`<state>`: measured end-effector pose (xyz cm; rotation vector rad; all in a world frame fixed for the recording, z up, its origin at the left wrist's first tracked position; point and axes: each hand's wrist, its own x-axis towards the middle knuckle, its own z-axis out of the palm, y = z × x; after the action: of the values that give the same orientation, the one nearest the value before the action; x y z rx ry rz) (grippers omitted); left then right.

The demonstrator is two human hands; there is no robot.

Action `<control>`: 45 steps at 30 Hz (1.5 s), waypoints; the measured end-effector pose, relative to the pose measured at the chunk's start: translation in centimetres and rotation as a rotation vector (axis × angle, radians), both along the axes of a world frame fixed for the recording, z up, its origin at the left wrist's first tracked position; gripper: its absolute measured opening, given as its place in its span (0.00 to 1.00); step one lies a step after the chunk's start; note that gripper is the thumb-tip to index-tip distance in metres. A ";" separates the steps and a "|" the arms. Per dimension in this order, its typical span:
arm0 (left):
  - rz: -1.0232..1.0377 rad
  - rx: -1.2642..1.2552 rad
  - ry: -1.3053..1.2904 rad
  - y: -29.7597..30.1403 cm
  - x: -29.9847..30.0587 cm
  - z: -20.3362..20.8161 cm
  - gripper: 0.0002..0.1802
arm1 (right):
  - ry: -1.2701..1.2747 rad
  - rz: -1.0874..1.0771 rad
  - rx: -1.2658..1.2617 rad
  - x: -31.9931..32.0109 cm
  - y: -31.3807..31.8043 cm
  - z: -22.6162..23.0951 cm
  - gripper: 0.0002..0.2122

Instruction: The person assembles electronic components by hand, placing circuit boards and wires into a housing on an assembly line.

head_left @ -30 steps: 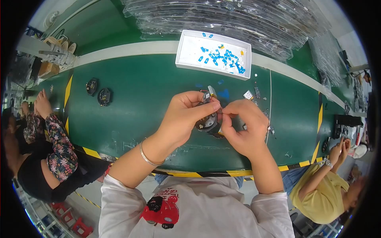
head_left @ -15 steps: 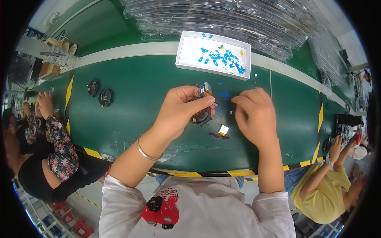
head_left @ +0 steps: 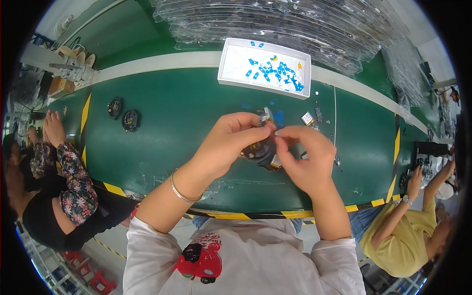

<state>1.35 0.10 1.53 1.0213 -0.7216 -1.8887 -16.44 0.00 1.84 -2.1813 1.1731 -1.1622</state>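
Note:
My left hand (head_left: 223,140) is closed, thumb against forefinger, on a small silver battery-like part (head_left: 266,116). Below those fingertips lies a round black watch-like housing (head_left: 254,151), partly covered by the hand. My right hand (head_left: 309,155) pinches close by the left fingertips; what it grips is too small to make out. Another silver-faced part (head_left: 276,161) with yellow at its edge sits by the housing, half hidden behind the right thumb. Blue film scraps (head_left: 279,118) lie just beyond the fingertips.
A white box (head_left: 223,76) with many blue scraps stands beyond my hands. Two black round housings (head_left: 130,120) lie at left. A square silver cell (head_left: 308,118) and small parts lie right. Clear plastic trays (head_left: 275,22) are stacked behind. People work on both sides.
My right hand has moved left, bringing its fingertips to those of my left hand. The square silver cell and small parts at right are uncovered. My left hand has shifted slightly right.

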 end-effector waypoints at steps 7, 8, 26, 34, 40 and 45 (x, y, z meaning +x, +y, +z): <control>-0.032 -0.110 -0.069 1.0 -0.6 0.5 0.17 | -0.251 -0.012 0.387 -0.4 0.2 0.4 0.07; -0.031 -0.113 -0.070 1.3 -0.9 0.6 0.17 | -0.251 -0.010 0.383 -0.3 0.3 0.5 0.07; 0.117 -0.340 0.052 2.7 -2.0 0.7 0.13 | -0.081 -0.012 -0.207 0.5 0.0 0.2 0.09; 0.115 -0.003 0.079 1.4 -1.3 0.5 0.08 | -0.216 0.072 0.008 -0.6 0.1 0.8 0.06; 0.060 0.006 0.071 0.9 -1.1 -0.1 0.06 | -0.289 0.054 0.097 -1.4 -0.1 0.8 0.05; 0.049 -0.033 0.052 0.8 -1.0 -0.3 0.05 | -0.328 0.069 0.191 -1.2 -0.3 0.4 0.05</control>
<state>0.33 0.93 1.19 0.9575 -0.6898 -1.8486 -17.59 -0.28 2.20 -1.7931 1.0138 -1.2633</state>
